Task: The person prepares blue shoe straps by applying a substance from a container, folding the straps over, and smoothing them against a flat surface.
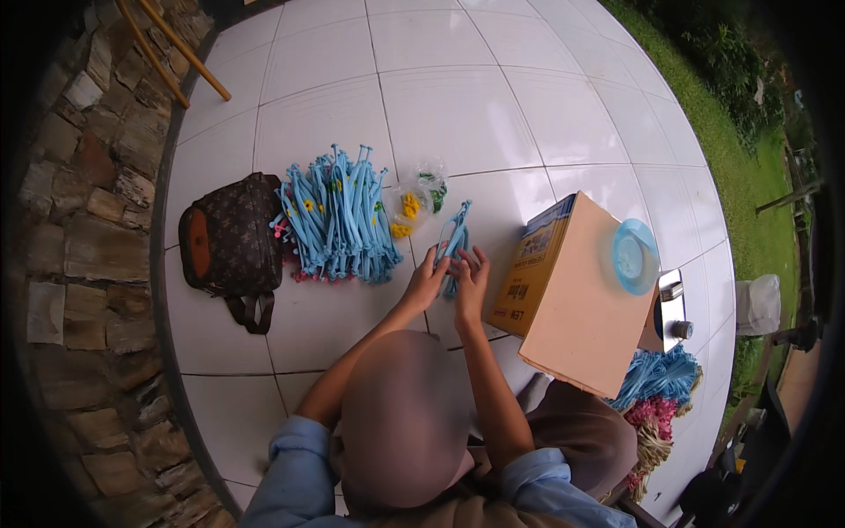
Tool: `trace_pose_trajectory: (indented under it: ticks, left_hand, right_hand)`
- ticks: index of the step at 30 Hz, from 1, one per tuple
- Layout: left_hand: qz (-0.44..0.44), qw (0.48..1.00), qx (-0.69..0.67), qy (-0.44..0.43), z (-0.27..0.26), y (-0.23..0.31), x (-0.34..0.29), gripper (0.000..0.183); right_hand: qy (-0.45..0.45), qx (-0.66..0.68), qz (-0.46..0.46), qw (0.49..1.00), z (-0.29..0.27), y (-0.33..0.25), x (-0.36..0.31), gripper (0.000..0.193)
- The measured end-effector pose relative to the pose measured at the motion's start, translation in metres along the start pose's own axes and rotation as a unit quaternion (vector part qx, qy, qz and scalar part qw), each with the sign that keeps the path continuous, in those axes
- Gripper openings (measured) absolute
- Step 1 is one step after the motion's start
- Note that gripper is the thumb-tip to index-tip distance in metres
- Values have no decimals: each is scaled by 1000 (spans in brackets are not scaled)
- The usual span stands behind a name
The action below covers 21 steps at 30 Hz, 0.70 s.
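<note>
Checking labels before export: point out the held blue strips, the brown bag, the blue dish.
Held blue strips (462, 214): head view, upper part above the fingers.
Brown bag (238, 231): head view, middle of its patterned body.
Blue dish (635, 230): head view, far rim.

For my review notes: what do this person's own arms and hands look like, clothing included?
The left hand and right hand are both human and ungloved. A light blue fabric left sleeve and a matching light blue fabric right sleeve end around the elbows, leaving both forearms uncovered. Any small jewellery is too fine to tell.
</note>
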<state>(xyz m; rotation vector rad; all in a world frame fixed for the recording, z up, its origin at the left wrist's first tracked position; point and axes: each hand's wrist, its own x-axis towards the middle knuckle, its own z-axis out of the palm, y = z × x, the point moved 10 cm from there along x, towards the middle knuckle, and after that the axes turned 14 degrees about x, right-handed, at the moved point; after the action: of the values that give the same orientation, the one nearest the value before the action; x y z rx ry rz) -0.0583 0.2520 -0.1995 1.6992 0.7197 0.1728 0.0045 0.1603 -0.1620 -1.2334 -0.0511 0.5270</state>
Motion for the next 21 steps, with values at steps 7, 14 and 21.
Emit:
trace_pose_trajectory:
  ticks: [7, 14, 21]
  left_hand:
    - [109, 958, 238, 117, 29, -52, 21, 47]
    - [32, 993, 104, 40, 37, -72, 20, 51]
    - [65, 979, 151, 124, 8, 8, 6, 46]
  right_hand:
    - [61, -127, 25, 990, -35, 70, 16, 53]
    - [27, -96, 74, 992, -33, 84, 7, 60]
    - [67, -148, -44, 986, -25, 16, -11, 59]
